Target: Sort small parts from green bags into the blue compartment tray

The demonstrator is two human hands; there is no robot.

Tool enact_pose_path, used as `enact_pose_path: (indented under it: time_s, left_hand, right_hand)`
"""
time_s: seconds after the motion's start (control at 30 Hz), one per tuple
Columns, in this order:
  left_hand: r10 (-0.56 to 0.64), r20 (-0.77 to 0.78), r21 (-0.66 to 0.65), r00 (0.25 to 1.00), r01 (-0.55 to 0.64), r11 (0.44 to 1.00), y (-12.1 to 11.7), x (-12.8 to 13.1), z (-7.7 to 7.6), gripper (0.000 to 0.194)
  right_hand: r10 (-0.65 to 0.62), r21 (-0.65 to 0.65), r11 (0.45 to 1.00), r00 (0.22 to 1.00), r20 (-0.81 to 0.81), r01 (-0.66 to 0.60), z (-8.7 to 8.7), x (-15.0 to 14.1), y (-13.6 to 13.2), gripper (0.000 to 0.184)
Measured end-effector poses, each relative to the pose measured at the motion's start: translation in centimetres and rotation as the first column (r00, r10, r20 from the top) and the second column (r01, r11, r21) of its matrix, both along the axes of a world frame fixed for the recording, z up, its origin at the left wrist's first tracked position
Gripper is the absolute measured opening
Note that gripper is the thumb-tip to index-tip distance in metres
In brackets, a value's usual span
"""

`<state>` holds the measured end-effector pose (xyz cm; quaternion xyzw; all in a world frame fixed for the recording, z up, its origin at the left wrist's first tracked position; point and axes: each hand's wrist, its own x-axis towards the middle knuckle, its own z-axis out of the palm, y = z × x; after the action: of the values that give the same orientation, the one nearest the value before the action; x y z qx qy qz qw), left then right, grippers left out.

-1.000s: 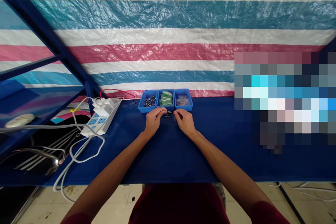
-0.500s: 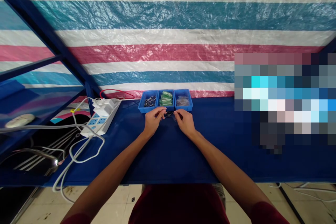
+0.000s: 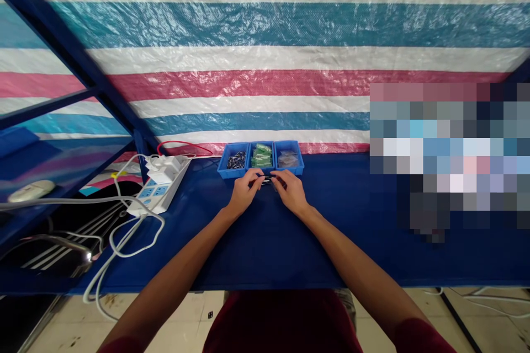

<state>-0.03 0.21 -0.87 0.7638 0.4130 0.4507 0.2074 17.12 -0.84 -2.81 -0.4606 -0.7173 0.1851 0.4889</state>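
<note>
On the blue table (image 3: pixel 331 231), low in the middle of the view, the left hand (image 3: pixel 247 194) and right hand (image 3: pixel 292 193) nearly meet. Their fingers (image 3: pixel 255 175) seem to pinch a small dark thing (image 3: pixel 267 179) — it's too tiny to see well. It's just in front of a blue tray (image 3: pixel 230 169) holding black bits (image 3: pixel 236 160), green packs (image 3: pixel 261 155) and clear bags (image 3: pixel 288 159).
</note>
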Motion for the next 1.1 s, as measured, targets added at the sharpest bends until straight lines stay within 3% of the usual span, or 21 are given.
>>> enact_pose_path:
  time_s: [0.27,0.5,0.6,0.77,0.93,1.03,1.1]
  left_hand:
    - [0.009,0.106,-0.005,0.994,-0.009,1.000,-0.3,0.2,0.2,0.019]
    - [-0.009,0.398,-0.203,0.918,0.097,0.974,0.1,0.7,-0.3,0.027]
    - [0.021,0.434,-0.215,0.901,0.081,0.973,0.2,0.7,-0.4,0.026]
    - [0.060,0.351,-0.131,0.934,-0.015,0.991,-0.1,0.9,-0.4,0.025]
    - [0.037,0.265,-0.076,0.964,-0.018,0.997,-0.4,1.0,-0.4,0.026]
    - [0.078,0.162,0.077,0.984,-0.092,0.993,-0.4,0.4,0.0,0.026]
    - [0.155,0.109,0.241,0.982,-0.177,0.954,-0.1,-0.5,0.4,0.023]
  right_hand:
    - [0.117,0.038,0.992,0.993,0.032,-0.118,0.1,-0.2,-0.2,0.025]
    - [0.073,0.022,0.997,0.997,0.008,-0.073,0.6,-0.2,-0.4,0.028]
    - [0.072,0.013,0.997,0.997,-0.017,-0.072,0.8,-0.2,-0.5,0.028]
    - [0.074,-0.018,0.997,0.997,-0.006,-0.074,0.7,-0.3,-0.6,0.028]
    - [0.046,-0.003,0.999,0.999,0.027,-0.045,0.3,-0.5,-0.4,0.031]
    - [0.013,0.003,1.000,0.999,0.037,-0.013,0.3,-0.4,-0.3,0.035]
    - [0.004,0.003,1.000,0.999,0.032,-0.004,0.3,-0.4,-0.3,0.036]
